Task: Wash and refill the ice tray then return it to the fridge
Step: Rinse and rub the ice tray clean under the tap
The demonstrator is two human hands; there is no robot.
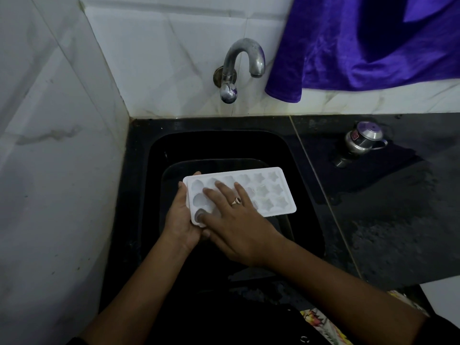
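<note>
A white plastic ice tray [268,192] with star- and shell-shaped cells is held level over the black sink [219,143]. My left hand [180,220] grips the tray's left short end, fingers curled under it and thumb on the rim. My right hand [234,220], wearing a ring, lies flat across the tray's left cells with fingers spread; its thumb presses into the near-left cell. A metal tap [242,63] sticks out of the tiled wall above the sink, and no water runs from it.
A black counter [388,220] runs to the right of the sink, with a small steel lidded pot [364,139] on it near the wall. A purple cloth [361,46] hangs at the upper right. White tiled walls close the left and back.
</note>
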